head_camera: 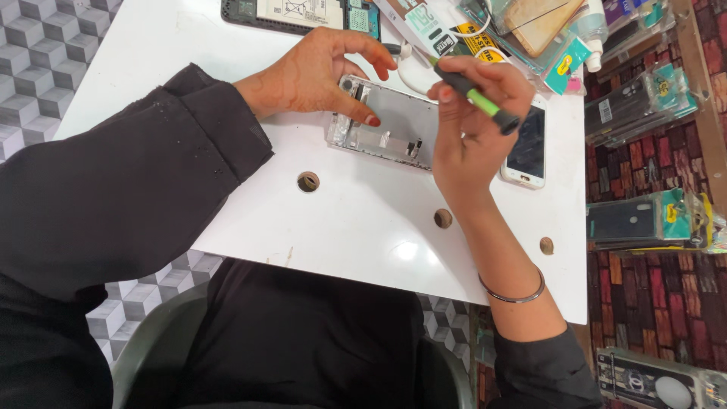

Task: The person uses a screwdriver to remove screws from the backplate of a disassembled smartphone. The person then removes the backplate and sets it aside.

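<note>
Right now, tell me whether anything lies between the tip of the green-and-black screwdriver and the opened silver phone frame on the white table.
Nothing visible does. The right hand holds the green-and-black screwdriver above the opened silver phone frame, which the left hand steadies at its upper left corner. The tip itself is hard to make out against the clutter.

- The left hand (314,76) comes out of a loose, wide black sleeve (136,189) whose cuff ends at the wrist, over the white counter (341,220).
- Faint reddish-brown patterning marks the back of that hand; the one nail that shows is painted dark red.
- The right hand (473,125) wears a thin silver bangle (515,291) low on the forearm, near the counter's front edge.
- A black sleeve (541,363), pushed up, covers the right arm beyond the bangle.
- Black clothing covers the lap below the counter.
</note>
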